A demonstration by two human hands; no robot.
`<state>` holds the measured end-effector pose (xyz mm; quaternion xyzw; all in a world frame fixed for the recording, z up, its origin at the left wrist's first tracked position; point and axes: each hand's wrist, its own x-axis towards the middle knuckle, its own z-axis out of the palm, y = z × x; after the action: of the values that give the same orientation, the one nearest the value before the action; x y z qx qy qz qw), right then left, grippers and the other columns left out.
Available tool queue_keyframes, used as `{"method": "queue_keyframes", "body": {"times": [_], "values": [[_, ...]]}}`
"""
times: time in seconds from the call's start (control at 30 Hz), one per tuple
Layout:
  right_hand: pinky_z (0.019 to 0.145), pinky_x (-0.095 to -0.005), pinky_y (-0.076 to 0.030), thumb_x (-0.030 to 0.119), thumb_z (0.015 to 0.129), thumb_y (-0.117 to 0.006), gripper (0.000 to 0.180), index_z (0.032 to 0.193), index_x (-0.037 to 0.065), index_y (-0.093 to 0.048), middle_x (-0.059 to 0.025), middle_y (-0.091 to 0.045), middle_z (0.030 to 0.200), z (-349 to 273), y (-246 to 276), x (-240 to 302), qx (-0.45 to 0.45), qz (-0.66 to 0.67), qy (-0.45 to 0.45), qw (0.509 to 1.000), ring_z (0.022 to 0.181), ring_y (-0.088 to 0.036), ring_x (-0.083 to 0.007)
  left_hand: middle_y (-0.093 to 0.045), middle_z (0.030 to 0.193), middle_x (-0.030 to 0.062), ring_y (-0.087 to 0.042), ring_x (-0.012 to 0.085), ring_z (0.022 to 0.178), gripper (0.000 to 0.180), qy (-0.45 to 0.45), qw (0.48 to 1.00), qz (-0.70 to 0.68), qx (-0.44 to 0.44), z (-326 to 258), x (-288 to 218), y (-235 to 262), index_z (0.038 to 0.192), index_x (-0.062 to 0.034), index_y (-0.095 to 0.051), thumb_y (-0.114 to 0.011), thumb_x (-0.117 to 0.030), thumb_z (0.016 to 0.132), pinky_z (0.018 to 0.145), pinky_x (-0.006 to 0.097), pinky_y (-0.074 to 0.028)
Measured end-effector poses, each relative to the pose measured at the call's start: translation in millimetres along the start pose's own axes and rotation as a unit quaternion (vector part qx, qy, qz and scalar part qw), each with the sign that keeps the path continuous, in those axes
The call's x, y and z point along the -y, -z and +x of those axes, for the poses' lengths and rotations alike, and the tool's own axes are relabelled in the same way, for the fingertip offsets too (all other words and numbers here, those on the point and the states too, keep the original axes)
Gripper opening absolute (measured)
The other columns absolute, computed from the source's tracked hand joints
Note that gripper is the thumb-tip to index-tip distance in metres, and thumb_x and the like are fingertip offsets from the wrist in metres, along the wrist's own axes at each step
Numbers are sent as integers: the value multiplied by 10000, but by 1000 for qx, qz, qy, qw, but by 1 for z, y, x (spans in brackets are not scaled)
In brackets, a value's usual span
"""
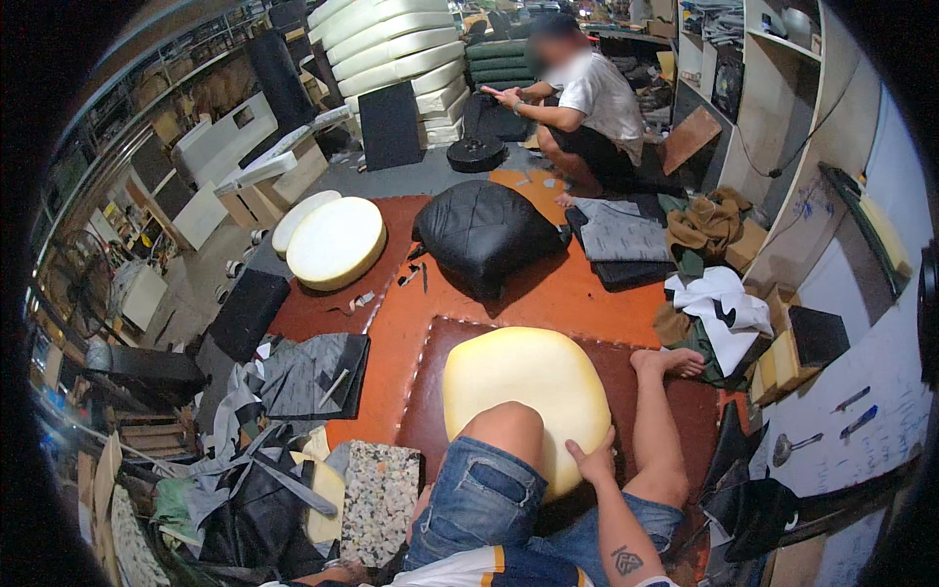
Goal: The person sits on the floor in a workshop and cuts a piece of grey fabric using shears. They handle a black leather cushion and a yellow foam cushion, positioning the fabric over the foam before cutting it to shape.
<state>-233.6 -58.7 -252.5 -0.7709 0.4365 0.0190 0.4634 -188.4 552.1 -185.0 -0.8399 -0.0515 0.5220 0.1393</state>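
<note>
A pale yellow foam cushion point(509, 377) with rounded corners stands between my bent legs, partly hidden by my knee. My right hand point(594, 457) grips its right edge, thumb on the near face and fingers along the side. At the lower edge a small piece of my left arm point(344, 572) shows; its fingers are hidden. Near it, a speckled foam block point(381, 501) lies beside my left thigh. Beyond the cushion sits a black, puffy leather-like cushion point(489, 235) on the orange and brown mat point(606, 303).
Two round white-topped foam pieces, one in front point(335, 243), lie at the far left. Dark fabric scraps point(254, 489) pile up at the left, brown and white cloth point(719, 303) at the right. A person point(587, 108) squats at the back beside stacked white cushions point(391, 49).
</note>
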Motion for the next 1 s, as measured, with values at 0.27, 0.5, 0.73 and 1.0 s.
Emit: {"method": "queue_keyframes", "body": {"times": [0.27,0.5,0.73,1.0], "values": [[1158,-513,-341,561,742,-844,1305,1592,20,-14,-331,-428,1491,4,-3,-4,-3,-23,-20,1000,1388,-392,-510,-721,1118,205,-685,392,1051,548,129,988,-64,-45,17,118,-3,1019,-53,-756,-517,-540,948,957,486,-515],[1192,-547,-283,539,727,-856,1301,1614,72,-26,-324,-165,1621,-2,8,40,-69,-196,69,976,1479,-241,-487,-738,1030,229,-695,426,986,611,-136,965,-65,-215,97,9,106,972,-72,-775,-500,-615,921,921,496,-519],[1198,-634,-189,710,685,-797,1447,1606,105,140,-304,103,1647,57,9,128,128,-346,78,926,1517,-22,-522,-714,790,176,-681,252,681,508,-381,758,-459,-264,139,-285,318,934,28,-717,-559,-450,994,669,419,-526],[1146,-746,-105,904,593,-697,1660,1481,-33,346,-337,411,1519,94,-19,146,279,-475,-71,832,1429,270,-589,-638,892,174,-634,301,713,785,-153,571,-806,-31,209,-476,528,1126,23,-635,-335,-690,989,536,428,-505]]}}
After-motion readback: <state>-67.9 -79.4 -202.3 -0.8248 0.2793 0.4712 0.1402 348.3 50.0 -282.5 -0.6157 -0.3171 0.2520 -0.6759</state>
